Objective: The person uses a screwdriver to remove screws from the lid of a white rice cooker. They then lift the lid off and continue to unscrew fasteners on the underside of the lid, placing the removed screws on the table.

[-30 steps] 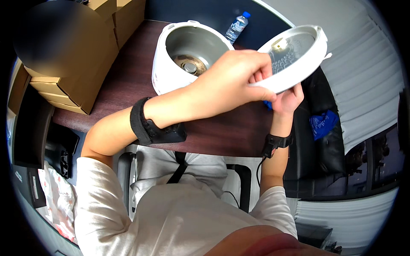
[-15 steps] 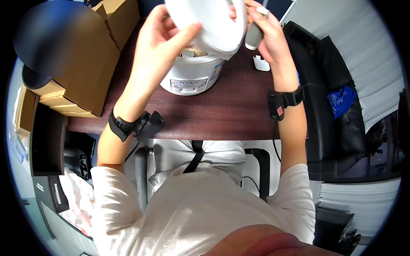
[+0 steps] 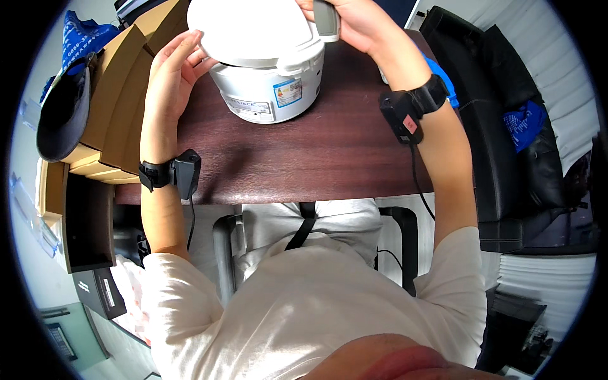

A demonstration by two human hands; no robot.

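Observation:
A round white electric cooking pot [image 3: 228,88] with a silver front panel stands on the table. Its white lid [image 3: 253,28] lies over the top, hiding the inside. My left hand [image 3: 180,60] grips the lid's left edge, thumb on the rim and fingers curled beside it. Beyond the lid's right side, my right hand [image 3: 354,22] is closed around a grey handle-like piece [image 3: 327,20] with a white end. This piece is right beside the lid; whether it touches cannot be told. The picture's upper edge cuts off the lid's far part.
The dark wooden table [image 3: 304,158] spans the space before me. Cardboard boxes [image 3: 120,107] stand at its left, with a dark cap [image 3: 63,117] by them. A blue item [image 3: 443,79] shows behind my right forearm. A black sofa [image 3: 487,126] is at the right.
The lid was raised and tilted, showing contents inside the pot; now it has come down over the pot. My right hand and the grey piece have moved left toward the lid.

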